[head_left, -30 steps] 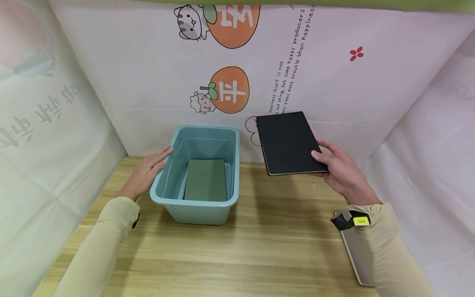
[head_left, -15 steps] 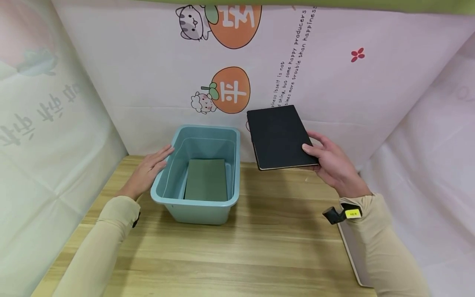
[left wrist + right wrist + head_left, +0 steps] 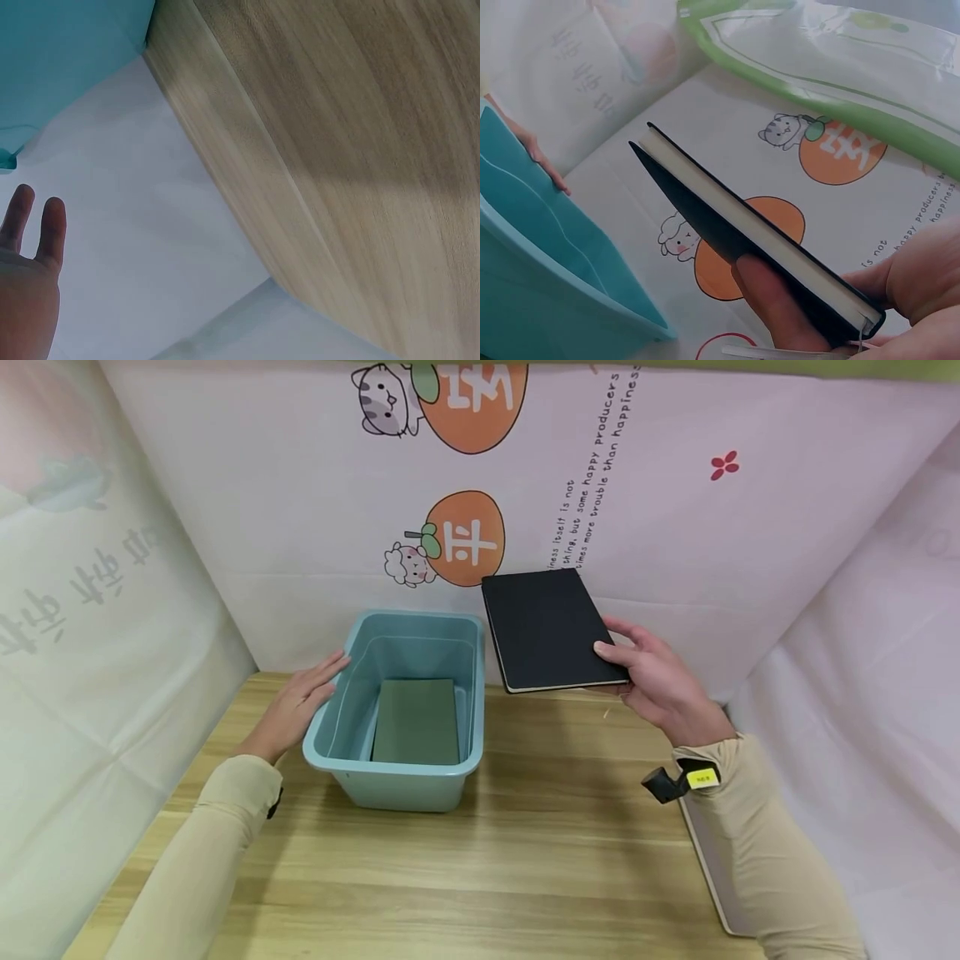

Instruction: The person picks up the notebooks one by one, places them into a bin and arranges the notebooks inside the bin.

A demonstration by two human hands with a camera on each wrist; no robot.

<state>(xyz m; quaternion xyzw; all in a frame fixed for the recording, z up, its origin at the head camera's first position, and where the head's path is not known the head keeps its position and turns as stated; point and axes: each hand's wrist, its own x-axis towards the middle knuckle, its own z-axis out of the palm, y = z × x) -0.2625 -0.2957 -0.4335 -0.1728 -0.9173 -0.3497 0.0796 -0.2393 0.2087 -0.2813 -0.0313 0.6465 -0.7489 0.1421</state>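
A black hardcover notebook [image 3: 551, 631] is in the air, its lower left edge close to the right rim of the blue plastic bin [image 3: 397, 789]. My right hand [image 3: 663, 681] grips its right edge, thumb on the cover and fingers beneath. In the right wrist view the notebook [image 3: 757, 232] appears edge-on with its pale pages showing. A dark green flat book [image 3: 416, 722] lies on the bin's floor. My left hand [image 3: 296, 702] rests with extended fingers against the bin's left rim. Two of its fingers [image 3: 52, 229] show in the left wrist view.
The bin stands on a wooden table [image 3: 525, 877] near the printed white back wall [image 3: 637, 527]. A flat greyish-brown item with a pale edge [image 3: 712, 868] lies at the table's right, partly under the right sleeve [image 3: 780, 843]. White sheeting [image 3: 135, 635] encloses the sides.
My right hand has carried the black notebook leftward and slightly up, closer to the bin. The left hand stays at the rim, and the green book lies as before.
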